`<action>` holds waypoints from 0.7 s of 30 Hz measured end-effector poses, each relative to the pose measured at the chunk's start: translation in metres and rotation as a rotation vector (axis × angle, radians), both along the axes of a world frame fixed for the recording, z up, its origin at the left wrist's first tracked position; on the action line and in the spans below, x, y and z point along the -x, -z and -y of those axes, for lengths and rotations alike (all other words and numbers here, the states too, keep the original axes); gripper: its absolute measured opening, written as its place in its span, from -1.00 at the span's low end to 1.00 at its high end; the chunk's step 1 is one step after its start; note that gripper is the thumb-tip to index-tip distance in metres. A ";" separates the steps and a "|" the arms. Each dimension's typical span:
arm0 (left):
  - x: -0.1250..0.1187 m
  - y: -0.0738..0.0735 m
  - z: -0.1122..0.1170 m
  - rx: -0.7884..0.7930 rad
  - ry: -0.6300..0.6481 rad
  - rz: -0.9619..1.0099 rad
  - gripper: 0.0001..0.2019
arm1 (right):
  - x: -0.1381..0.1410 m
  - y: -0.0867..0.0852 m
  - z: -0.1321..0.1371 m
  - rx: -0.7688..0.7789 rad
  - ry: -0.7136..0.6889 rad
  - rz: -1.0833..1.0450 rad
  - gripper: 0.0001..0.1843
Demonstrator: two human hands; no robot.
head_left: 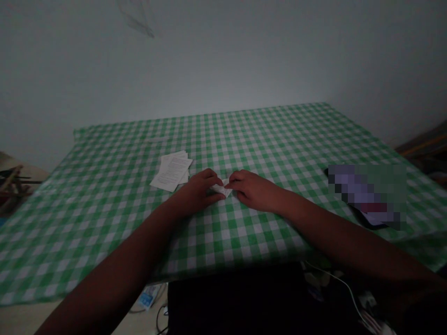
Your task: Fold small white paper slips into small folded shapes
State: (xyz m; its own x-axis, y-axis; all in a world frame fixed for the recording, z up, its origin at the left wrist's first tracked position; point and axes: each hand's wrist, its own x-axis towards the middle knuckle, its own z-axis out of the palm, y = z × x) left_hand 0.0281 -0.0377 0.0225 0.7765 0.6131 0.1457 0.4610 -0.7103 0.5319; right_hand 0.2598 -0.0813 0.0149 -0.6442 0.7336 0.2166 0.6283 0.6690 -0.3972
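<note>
Near the middle of the green-and-white gingham tablecloth (279, 139), a small folded piece of white paper (222, 189) sat pinched from both sides between the closed fingers of the bare left hand (198, 190) and the bare right hand (253, 190). Thin and very light, it looked likely to bend and crease easily, so its folded edges seemed the best place to hold with the fingertips. A loose stack of printed white paper sheets (171, 171) lay just beyond the left hand.
</note>
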 end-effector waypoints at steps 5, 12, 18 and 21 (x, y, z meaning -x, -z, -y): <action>-0.002 0.002 0.000 0.010 -0.052 0.017 -0.77 | 0.000 -0.002 -0.001 0.009 -0.002 -0.001 -0.61; -0.004 0.005 -0.002 0.069 -0.108 0.067 -0.79 | -0.003 -0.003 -0.002 0.027 -0.035 -0.018 -0.64; -0.006 0.005 -0.002 0.071 -0.142 0.070 -0.81 | -0.005 -0.006 0.000 0.024 -0.051 -0.024 -0.64; -0.008 0.003 0.000 0.081 -0.157 0.059 -0.83 | -0.005 -0.007 0.002 0.021 -0.055 -0.037 -0.62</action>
